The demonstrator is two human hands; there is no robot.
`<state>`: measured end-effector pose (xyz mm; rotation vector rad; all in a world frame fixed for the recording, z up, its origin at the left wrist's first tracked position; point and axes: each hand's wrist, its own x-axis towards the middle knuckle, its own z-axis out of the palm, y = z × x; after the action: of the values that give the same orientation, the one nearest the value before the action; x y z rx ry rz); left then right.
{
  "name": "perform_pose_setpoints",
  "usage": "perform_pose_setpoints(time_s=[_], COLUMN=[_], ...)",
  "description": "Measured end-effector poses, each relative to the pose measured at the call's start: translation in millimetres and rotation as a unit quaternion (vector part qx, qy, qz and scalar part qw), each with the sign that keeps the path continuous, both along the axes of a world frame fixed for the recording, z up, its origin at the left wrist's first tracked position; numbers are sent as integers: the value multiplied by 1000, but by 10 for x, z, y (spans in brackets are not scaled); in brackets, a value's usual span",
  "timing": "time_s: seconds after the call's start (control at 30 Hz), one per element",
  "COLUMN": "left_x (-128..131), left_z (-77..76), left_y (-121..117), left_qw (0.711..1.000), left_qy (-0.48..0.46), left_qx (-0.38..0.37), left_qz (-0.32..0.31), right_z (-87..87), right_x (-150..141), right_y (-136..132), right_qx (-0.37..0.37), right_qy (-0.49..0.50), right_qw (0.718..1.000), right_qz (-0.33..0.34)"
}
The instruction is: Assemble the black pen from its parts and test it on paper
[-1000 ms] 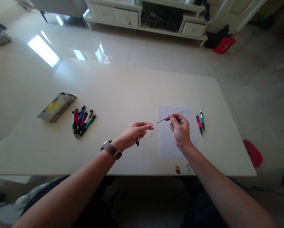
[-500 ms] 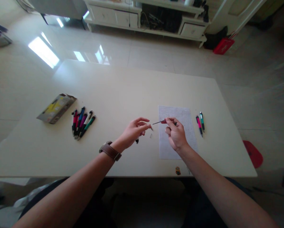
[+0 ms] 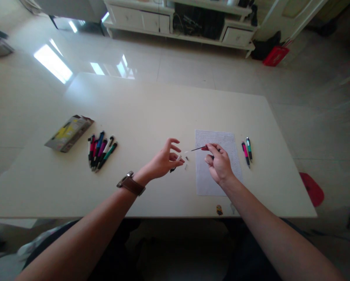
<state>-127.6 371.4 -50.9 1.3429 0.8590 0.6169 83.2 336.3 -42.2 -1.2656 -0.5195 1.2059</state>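
My right hand [image 3: 220, 163] is closed in a pinch on a thin dark pen refill [image 3: 198, 148], above the sheet of paper [image 3: 204, 183]. The refill points left; a reddish bit shows at the fingertips. My left hand [image 3: 165, 158], wearing a watch, has its index and middle fingers raised apart. A white pen barrel [image 3: 179, 158] with a black end slants between its lower fingers and thumb and seems held there, partly hidden. Small pen parts [image 3: 186, 166] lie on the table between the hands.
Several coloured pens [image 3: 100, 152] lie at the left beside a grey and yellow box [image 3: 70, 133]. Two more pens [image 3: 246, 152] lie right of the paper. A small sticker [image 3: 219, 210] is near the front edge of the white table [image 3: 151, 101].
My left hand has drawn back slightly left and its fingers have spread, showing more of the white barrel. My right hand has shifted slightly right with the refill.
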Motion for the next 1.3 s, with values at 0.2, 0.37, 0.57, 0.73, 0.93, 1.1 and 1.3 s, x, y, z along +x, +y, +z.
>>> perform_pose_setpoints(time_s=[0.2,0.37,0.57,0.73,0.93,1.1,1.3], left_x=[-6,1,11,16,38,43,52], left_z=[-51,3,10,5,48,8,22], left_y=[29,28,19,10,-23,-26,-29], left_qw=[999,999,999,999,999,999,999], left_qy=[7,3,-1,0,5,0,-17], left_qx=[26,23,22,34,21,19,5], left_qz=[30,38,41,38,42,36,30], right_z=[22,8,-8,-20,-61,-72,-100], right_x=[6,-6,-36,-93,-158,-163,-133], right_y=[10,-3,-15,-49,-118,-121,-120], right_qx=[18,24,24,19,12,0,4], right_qy=[-48,-58,-77,-71,-127,-133,-130], right_qw=[999,998,996,996,987,987,986], right_qz=[6,11,26,47,95,94,104])
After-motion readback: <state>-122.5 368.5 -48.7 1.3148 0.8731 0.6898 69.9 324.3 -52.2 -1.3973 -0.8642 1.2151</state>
